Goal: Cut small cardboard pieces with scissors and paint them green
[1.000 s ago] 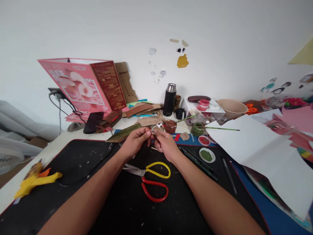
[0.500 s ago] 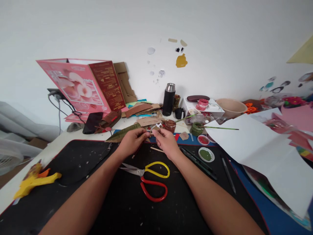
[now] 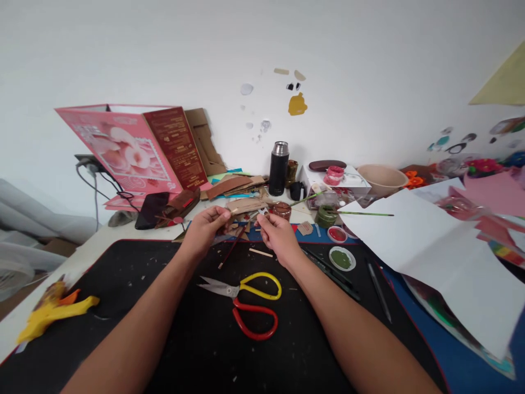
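My left hand [image 3: 204, 230] is closed in a pinch at the back of the black mat [image 3: 143, 284]. Thumb and forefinger meet on something too small to make out. A short gap away, my right hand [image 3: 278, 234] also pinches, and what lies between its fingertips is unclear. Below and between the hands rest a short pale wooden stick [image 3: 260, 252] and a thin dark red stick [image 3: 232, 249]. Nearer to me lie scissors [image 3: 231, 290] with one yellow and one red handle, blades slightly apart. Cut cardboard pieces [image 3: 248, 205] are heaped behind my hands.
A yellow glue gun [image 3: 53, 312] lies at the left. Behind stand a pink box [image 3: 135, 148], a black flask [image 3: 278, 169] and paint jars, one a green paint jar [image 3: 326, 217]. To the right are a lid of green paint [image 3: 342, 258], dark pens and white paper [image 3: 435, 246].
My hands have moved apart, the left one shifting left from the right. More of the pale stick and the dark red stick shows between them. The whole view has shifted slightly.
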